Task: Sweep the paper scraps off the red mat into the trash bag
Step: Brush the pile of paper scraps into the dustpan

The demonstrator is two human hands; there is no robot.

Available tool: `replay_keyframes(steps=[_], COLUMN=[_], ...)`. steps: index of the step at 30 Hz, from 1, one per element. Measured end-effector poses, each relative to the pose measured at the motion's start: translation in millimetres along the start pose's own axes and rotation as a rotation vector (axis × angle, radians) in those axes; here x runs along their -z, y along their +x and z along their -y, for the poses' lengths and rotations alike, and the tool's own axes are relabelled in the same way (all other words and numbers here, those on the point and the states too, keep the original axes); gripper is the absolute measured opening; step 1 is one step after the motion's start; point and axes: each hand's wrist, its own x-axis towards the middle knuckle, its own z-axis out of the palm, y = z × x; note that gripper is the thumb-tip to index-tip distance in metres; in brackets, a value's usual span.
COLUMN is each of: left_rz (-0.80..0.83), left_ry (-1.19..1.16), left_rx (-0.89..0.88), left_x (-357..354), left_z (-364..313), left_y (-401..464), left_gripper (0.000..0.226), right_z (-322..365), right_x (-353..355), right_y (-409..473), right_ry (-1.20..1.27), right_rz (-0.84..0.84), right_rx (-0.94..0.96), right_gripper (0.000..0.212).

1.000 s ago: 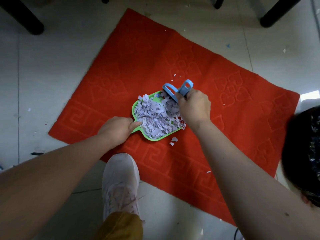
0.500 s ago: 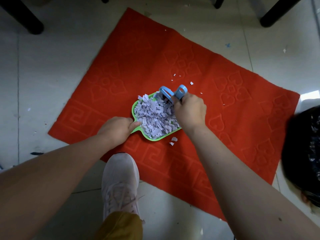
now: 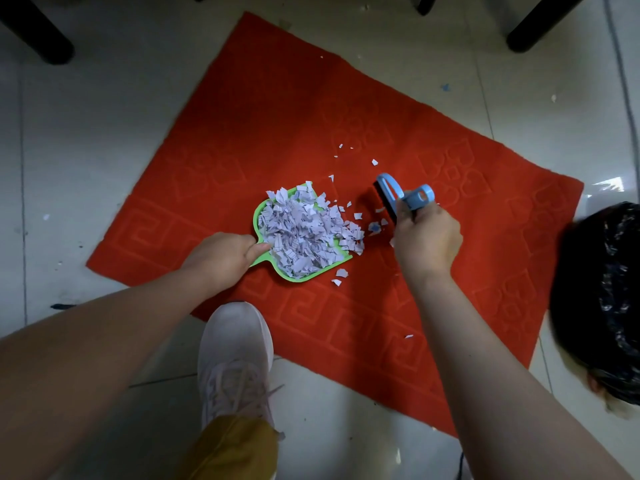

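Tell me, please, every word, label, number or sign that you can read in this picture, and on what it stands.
None can be read.
Paper scraps in the green dustpan: ruled grid lines only, no legible writing.
Red mat: embossed hearts and a key-pattern border, no letters.
Blue brush: no label shows.
White shoe: no brand mark legible.

Bare red mat [image 3: 277,126] beyond the dustpan [image 3: 298,277]; shoe [image 3: 235,355] blocks nearside.

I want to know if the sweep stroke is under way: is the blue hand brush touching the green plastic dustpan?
Apart. The head view shows bare red mat between the blue hand brush and the green plastic dustpan.
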Motion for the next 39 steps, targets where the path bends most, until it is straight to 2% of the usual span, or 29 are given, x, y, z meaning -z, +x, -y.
replay_keyframes(steps=[10,17,21,25,33,39], left_rz=[0.032,0.039,0.041,0.036,0.034,0.028], left_ry=[0.04,0.038,0.049,0.046,0.038,0.024], left_rx=[0.012,0.009,0.015,0.01,0.001,-0.001], left_x=[1,1,1,1,0,-1], left_z=[0,-1,-2,-1,0,0], left_y=[1,0,1,0,-1,-1], left_gripper=[0.054,0.053,0.053,0.053,0.052,0.053], right_z=[27,23,33,44,36,50], right_x=[-25,-8,-18,-31,-16,-38], right_y=[-28,-18,-25,-38,-27,-38], right_ry=[0.041,0.045,-0.042,-0.024,0.019,-0.076], right_rz=[0.119,0.021,0.088,0.161,0.037,0.148], right_rx=[0.01,-0.003,0.04,0.061,0.024,0.124], right_gripper=[0.035,0.036,0.033,0.03,0.032,0.025])
